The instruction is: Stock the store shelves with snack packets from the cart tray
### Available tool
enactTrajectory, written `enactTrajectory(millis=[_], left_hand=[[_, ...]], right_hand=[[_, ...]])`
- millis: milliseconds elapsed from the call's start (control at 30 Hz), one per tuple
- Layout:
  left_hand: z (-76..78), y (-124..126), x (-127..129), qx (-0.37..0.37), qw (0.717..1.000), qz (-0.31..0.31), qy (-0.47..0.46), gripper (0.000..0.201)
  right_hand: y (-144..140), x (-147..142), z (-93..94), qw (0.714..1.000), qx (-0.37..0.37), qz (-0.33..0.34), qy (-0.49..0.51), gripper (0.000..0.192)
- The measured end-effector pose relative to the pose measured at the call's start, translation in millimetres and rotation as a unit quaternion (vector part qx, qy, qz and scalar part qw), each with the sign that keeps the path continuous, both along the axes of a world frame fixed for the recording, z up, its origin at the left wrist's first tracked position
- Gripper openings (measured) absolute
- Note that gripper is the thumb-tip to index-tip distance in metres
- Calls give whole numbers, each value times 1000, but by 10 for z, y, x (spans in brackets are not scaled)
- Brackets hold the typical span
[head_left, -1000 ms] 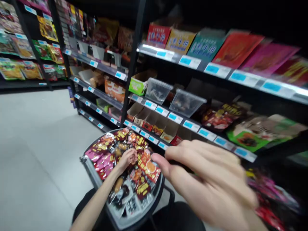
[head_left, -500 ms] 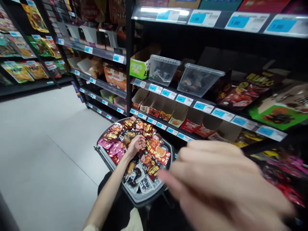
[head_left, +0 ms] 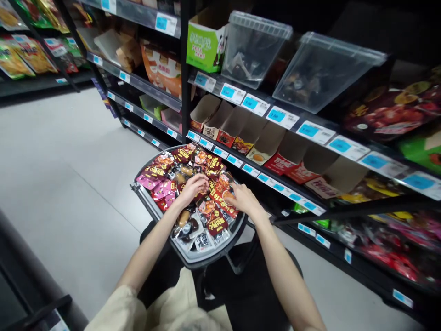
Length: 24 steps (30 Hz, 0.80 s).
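Observation:
A grey-rimmed tray [head_left: 211, 258] full of small snack packets stands in front of me, close to my knees. Over its middle, my left hand [head_left: 195, 190] hangs with loosely bent fingers, and I see nothing held in it. At the tray's right side my right hand [head_left: 245, 200] reaches down, thumb and fingers apart at a red snack packet [head_left: 220, 198]. Dark red packets [head_left: 216, 221] lie between and below the hands. Pink packets [head_left: 161, 189] fill the left side. Clear packets with brown food [head_left: 185, 230] lie near the front.
Shelving with price labels runs along the right, holding open cardboard boxes [head_left: 265, 145], two clear plastic bins [head_left: 257, 48] and a green panda box [head_left: 206, 46]. Bagged snacks [head_left: 389, 257] sit on the lowest shelf. Grey floor [head_left: 93, 184] stretches to the left.
My right hand has moved from close before the camera down to the tray's right side. My left hand stays over the packets. The view has tilted lower.

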<state>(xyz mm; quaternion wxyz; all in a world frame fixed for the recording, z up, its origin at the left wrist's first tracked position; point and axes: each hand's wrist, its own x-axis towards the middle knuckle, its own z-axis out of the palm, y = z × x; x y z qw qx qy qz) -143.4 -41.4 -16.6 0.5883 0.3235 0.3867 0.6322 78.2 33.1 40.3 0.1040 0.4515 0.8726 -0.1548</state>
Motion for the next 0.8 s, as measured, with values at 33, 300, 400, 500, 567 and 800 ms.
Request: enactTrajectory(millis=[33, 300, 400, 500, 567, 800], left_hand=[[-4, -1, 0, -1, 1000, -4, 7, 24], [-5, 0, -6, -3, 1000, -7, 26, 24], [-5, 4, -6, 1, 1000, -10, 29, 24], [-15, 11, -5, 0, 999, -14, 30, 24], [-23, 15, -6, -6, 999, -14, 33, 24], [-54, 17, -26, 23, 994, -51, 93, 23]], right_hand=[[2, -59, 2, 1000, 7, 5, -2, 60], [-73, -196, -61, 998, -50, 26, -41, 87], [-22, -91, 24, 996, -78, 50, 5, 44], [89, 55, 113, 991, -60, 58, 101, 15], [164, 135, 140, 987, -35, 24, 156, 14], [274, 169, 103, 977, 2, -53, 208, 31]])
